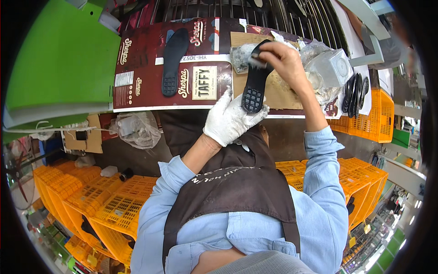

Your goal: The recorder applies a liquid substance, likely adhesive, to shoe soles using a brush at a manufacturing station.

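We are holding the black shoe sole (258,81) by its heel in the gloved left hand (230,118), over the cardboard sheet (280,97), while the right hand (284,58) is pinching a pale wad (258,63) at its forefoot.

The single view looks from the wearer's head, above the hands and on the body side of them, facing steeply down. It is near enough that the left hand (229,119) and right hand (285,61) show clearly, with the table (159,108) under and beyond them. Nearer the body than the hands, the apron (228,192) looms large. The wide fisheye also reaches orange crates (121,210) well out to either side, bending straight edges.
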Motion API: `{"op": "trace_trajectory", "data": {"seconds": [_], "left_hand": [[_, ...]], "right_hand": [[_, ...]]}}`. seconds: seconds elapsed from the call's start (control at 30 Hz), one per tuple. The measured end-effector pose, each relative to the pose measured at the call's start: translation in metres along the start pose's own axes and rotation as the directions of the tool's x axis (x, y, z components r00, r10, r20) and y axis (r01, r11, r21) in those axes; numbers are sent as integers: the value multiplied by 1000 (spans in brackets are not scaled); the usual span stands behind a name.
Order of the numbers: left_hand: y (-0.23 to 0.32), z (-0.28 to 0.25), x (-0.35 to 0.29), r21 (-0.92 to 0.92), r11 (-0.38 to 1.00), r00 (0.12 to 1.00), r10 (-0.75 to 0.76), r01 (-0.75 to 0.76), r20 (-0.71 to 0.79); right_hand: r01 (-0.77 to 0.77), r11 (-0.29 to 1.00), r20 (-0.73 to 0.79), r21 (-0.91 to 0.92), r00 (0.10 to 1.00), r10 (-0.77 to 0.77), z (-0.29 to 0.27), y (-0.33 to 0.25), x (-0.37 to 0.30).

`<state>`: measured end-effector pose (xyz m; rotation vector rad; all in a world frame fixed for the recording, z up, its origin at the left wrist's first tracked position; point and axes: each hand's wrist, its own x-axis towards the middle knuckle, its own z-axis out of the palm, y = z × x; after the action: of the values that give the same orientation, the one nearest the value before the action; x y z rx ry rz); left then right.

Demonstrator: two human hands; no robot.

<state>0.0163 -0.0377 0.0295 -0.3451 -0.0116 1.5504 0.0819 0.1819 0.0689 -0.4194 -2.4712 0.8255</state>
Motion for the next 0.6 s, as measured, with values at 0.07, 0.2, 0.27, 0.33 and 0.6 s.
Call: {"op": "trace_trajectory", "data": {"seconds": [0.07, 0.2, 0.27, 0.33, 0.6], "left_hand": [[2, -3, 2, 55, 998, 1000, -14, 15, -24], [5, -19, 4, 159, 987, 995, 27, -13, -91], [2, -12, 5, 192, 981, 996, 11, 6, -87], [0, -6, 3, 209, 978, 999, 14, -7, -31], [7, -5, 3, 244, 970, 1000, -17, 13, 16]], "right_hand": [[-133, 989, -166, 58, 976, 141, -7, 11, 9], [-297, 925, -83, 236, 942, 324, -23, 1, 2], [-381, 804, 112, 457, 921, 373, -15, -5, -18], [-332, 915, 74, 229, 943, 324, -9, -10, -31], [-433, 830, -127, 352, 856, 501, -27, 17, -29]]}}
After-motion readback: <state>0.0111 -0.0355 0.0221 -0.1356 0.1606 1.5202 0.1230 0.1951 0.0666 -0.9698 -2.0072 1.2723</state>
